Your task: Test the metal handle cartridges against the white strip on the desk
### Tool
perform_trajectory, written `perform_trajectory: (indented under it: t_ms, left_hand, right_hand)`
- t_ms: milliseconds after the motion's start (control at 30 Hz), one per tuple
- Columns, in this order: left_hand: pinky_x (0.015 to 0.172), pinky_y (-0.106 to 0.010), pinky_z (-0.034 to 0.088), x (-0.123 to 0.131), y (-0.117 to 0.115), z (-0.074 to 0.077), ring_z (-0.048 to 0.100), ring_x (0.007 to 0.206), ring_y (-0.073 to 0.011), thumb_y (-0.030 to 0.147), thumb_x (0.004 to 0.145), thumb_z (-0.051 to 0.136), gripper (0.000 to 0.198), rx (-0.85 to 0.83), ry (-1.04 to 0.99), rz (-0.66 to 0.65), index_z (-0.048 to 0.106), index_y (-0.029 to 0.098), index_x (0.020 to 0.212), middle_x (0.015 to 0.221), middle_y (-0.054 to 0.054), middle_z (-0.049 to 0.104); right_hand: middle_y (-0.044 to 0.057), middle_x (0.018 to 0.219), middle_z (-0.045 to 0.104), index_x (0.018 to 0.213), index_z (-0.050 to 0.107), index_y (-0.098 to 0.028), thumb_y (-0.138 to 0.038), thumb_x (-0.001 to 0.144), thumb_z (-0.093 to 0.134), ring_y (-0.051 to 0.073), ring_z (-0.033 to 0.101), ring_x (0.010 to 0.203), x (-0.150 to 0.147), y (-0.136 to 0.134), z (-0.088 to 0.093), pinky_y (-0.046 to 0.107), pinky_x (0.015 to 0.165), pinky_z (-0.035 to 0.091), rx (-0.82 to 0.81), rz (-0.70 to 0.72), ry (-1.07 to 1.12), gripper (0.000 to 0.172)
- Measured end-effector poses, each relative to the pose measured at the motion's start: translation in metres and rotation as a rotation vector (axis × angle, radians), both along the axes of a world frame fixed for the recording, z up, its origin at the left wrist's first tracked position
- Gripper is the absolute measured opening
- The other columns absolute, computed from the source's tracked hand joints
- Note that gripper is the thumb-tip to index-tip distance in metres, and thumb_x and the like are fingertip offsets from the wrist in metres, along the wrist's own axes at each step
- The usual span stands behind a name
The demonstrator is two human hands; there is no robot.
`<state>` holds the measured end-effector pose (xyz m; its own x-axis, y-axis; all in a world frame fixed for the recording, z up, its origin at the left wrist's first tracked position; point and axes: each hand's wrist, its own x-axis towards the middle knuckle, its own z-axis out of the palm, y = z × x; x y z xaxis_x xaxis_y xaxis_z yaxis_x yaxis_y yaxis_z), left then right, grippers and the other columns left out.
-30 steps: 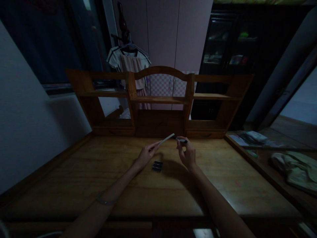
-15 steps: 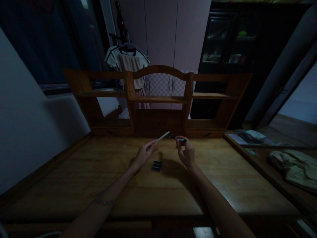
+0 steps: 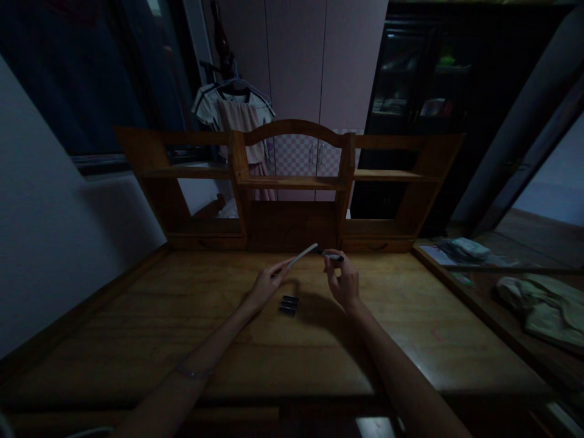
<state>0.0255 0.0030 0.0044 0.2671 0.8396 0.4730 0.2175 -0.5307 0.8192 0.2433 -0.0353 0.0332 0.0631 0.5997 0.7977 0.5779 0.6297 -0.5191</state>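
Note:
My left hand (image 3: 269, 285) is closed around the lower end of a slender white stick (image 3: 303, 253), which slants up to the right. Opposite it, my right hand (image 3: 343, 280) pinches a short black-and-white pen-like piece (image 3: 333, 256) between thumb and fingers. The piece's dark tip points left and meets or nearly meets the stick's upper end; I cannot tell whether they touch. Below the hands, on the wooden desk (image 3: 191, 316), lies a small pack of dark oblong pieces (image 3: 289, 305) set in rows. Dim light hides their exact kind.
A wooden shelf unit (image 3: 292, 182) rises along the desk's back edge. Papers and a wrapped packet (image 3: 469, 248) lie to the right, beside a pale cloth bag (image 3: 542, 304). Clothes (image 3: 235, 115) hang behind the shelves at left.
The white stick has shifted slightly right, so its upper end is now at the dark tip of the right-hand piece. Both hands otherwise stay almost in place.

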Motion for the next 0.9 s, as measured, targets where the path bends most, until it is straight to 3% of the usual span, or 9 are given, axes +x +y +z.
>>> perform_trajectory:
  t_ms: [500,667,900]
  left_hand:
    - [0.104,-0.038,0.038,0.0002,-0.0033,0.0035,0.053,0.118,-0.0229,0.04,0.089,0.048,0.041,0.001,0.0,0.035,0.059,0.018,0.122,0.124,-0.005,0.06]
    - [0.104,-0.037,0.037,0.0006,-0.0037,0.0043,0.052,0.118,-0.022,0.04,0.089,0.048,0.042,0.002,0.015,-0.027,0.058,0.018,0.123,0.125,-0.005,0.059]
    - [0.105,-0.037,0.037,0.0007,-0.0037,0.0043,0.052,0.119,-0.0222,0.04,0.089,0.048,0.042,-0.002,-0.016,0.024,0.059,0.017,0.122,0.126,-0.005,0.059]
  right_hand:
    - [0.008,0.094,0.064,0.106,0.056,-0.018,-0.028,0.093,0.044,0.015,0.062,0.073,0.0001,0.0005,-0.0006,0.027,0.068,0.048,-0.008,0.001,0.002,0.02]
    - [0.008,0.096,0.063,0.106,0.056,-0.018,-0.028,0.093,0.045,0.015,0.062,0.073,0.0004,0.0014,-0.0015,0.027,0.066,0.048,0.002,0.008,-0.003,0.02]
    - [0.007,0.093,0.063,0.106,0.056,-0.018,-0.028,0.093,0.044,0.014,0.061,0.071,-0.001,-0.0003,-0.0007,0.028,0.069,0.048,0.006,0.001,-0.007,0.02]
